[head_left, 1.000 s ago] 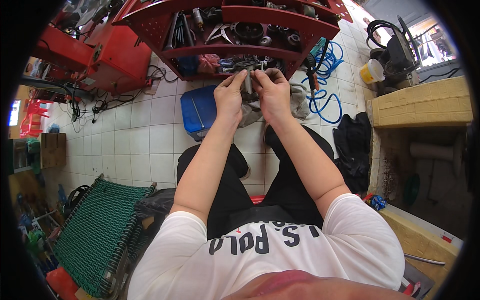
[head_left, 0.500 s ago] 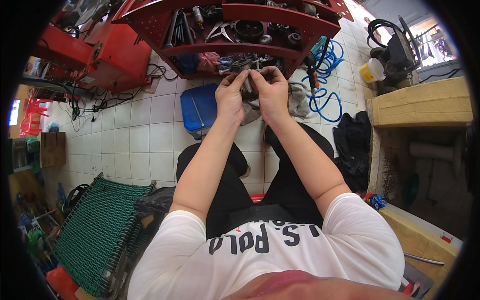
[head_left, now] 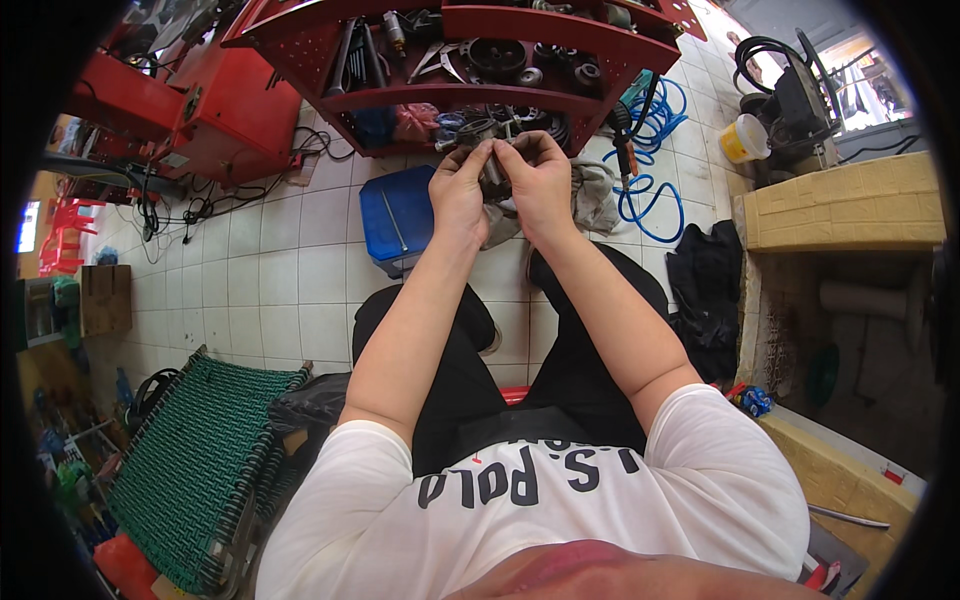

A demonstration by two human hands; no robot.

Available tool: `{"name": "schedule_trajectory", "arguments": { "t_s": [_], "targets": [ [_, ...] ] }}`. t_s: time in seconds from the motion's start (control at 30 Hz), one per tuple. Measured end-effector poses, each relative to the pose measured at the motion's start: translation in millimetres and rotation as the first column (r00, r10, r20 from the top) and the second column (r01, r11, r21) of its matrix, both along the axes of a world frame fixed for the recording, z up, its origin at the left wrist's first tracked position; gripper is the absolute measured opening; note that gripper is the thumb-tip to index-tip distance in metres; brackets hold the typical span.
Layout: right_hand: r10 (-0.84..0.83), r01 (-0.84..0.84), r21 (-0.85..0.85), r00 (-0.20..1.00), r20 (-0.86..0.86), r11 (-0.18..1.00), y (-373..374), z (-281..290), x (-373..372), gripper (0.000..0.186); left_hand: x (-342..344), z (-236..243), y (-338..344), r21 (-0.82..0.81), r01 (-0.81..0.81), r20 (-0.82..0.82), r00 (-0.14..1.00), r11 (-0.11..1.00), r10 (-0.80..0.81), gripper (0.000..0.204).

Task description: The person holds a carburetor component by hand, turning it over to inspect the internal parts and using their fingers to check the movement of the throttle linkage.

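Observation:
Both my arms reach forward, and the hands meet in front of a red tool cart point(head_left: 400, 97). My left hand point(head_left: 461, 190) and my right hand point(head_left: 540, 185) are closed, thumbs close together, around a small greyish metal part point(head_left: 494, 178). Its exact kind is hard to make out, since fingers cover much of it. Below and behind the hands lies a grey cloth point(head_left: 592, 200) on the tiled floor. A blue-lidded box point(head_left: 393, 215) with a thin metal rod point(head_left: 397, 220) on top stands just left of my left hand.
Tools and round metal parts fill the cart's shelves. A blue hose point(head_left: 655, 205) lies coiled to the right, near black cloth point(head_left: 706, 290). At left are a red machine point(head_left: 235, 120) with cables on the floor and a green woven folding bed point(head_left: 195, 455). A yellow-white bucket point(head_left: 745, 140) sits far right.
Both hands have shifted very slightly, with the fingers still around the metal part. Everything else stays where it was.

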State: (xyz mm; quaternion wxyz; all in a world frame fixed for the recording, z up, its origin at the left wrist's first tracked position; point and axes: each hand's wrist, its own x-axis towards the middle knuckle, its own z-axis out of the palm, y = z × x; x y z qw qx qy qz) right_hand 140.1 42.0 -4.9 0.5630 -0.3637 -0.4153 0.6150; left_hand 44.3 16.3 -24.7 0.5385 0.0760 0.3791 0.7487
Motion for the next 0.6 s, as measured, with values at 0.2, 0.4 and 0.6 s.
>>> {"name": "schedule_trajectory", "arguments": {
  "t_s": [0.2, 0.4, 0.6],
  "targets": [
    [-0.007, -0.034, 0.153, 0.966, 0.257, 0.988, 7, 4, 9, 0.018, -7, -1, 3, 0.025, 0.019, 0.039, 0.999, 1.0, -0.019, 0.016],
    [-0.058, -0.155, 0.349, 0.847, 0.529, 0.924, 10, 18, 18, 0.02, -11, -5, 4, 0.073, -0.015, -0.137, 0.99, 0.997, 0.025, 0.017],
    [-0.146, -0.155, 0.455, 0.816, 0.559, 0.877, 10, 21, 21, 0.019, -8, -3, 5, 0.092, -0.034, -0.262, 0.963, 0.995, 0.057, 0.016]
  ]
}}
